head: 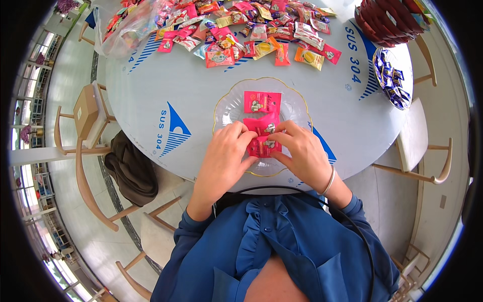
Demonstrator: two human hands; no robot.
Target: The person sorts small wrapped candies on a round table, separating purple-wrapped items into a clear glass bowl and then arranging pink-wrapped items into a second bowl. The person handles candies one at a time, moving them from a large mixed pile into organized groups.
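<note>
A clear scalloped plate with a gold rim [225, 99] lies before me near the table's front edge. Three pink candy packets run down its middle: the far one [262, 102] lies free, and the middle one [260, 124] partly meets the near one [264, 148]. My left hand [229, 153] pinches the left edge of the near packet between thumb and fingers. From the other side, my right hand [300, 151], with a bracelet at the wrist, grips the same packet's right edge. Both hands' fingertips also lie close to the middle packet.
Loose mixed wrapped candies [260, 32] are heaped across the table's far side. A clear plastic bag [126, 34] of candies sits far left. At the far right stand stacked dark red containers [388, 22] and a plate of blue-wrapped candies [392, 81]. A dark cable crosses my lap.
</note>
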